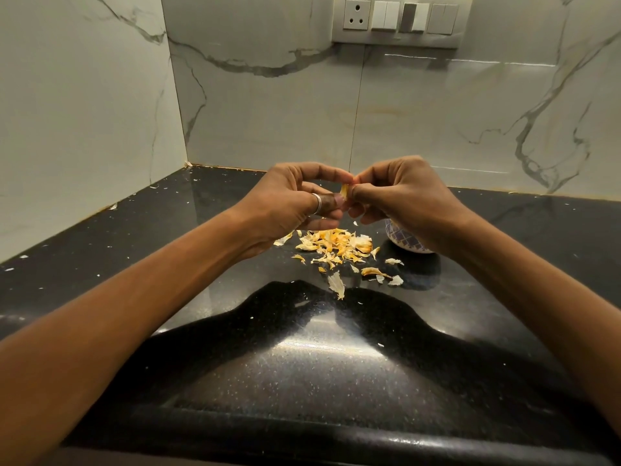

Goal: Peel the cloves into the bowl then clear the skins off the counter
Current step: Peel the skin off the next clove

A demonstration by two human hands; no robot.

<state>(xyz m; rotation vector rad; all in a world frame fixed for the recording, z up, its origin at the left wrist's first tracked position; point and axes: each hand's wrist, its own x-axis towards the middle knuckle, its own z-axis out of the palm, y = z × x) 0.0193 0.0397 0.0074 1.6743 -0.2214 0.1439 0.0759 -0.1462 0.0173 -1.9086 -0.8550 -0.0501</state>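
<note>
The small white bowl with a purple diamond pattern stands behind the right hand and wrist. Only its lower left side shows; its rim and contents are hidden. Both the right hand and the left hand pinch a pale yellow sliver of garlic, mostly covered by fingertips; clove or skin, I cannot tell. The heap of yellow papery skins runs under the left hand. The left forearm and right forearm are cut off by the picture's edges, the grey switch plate by the top edge. White flecks on the black speckled stone surface are too small to identify.

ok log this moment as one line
phase: peeling | left hand: pinches clove | right hand: pinches clove | skins: heaped on counter | bowl: partly hidden under right wrist
</note>
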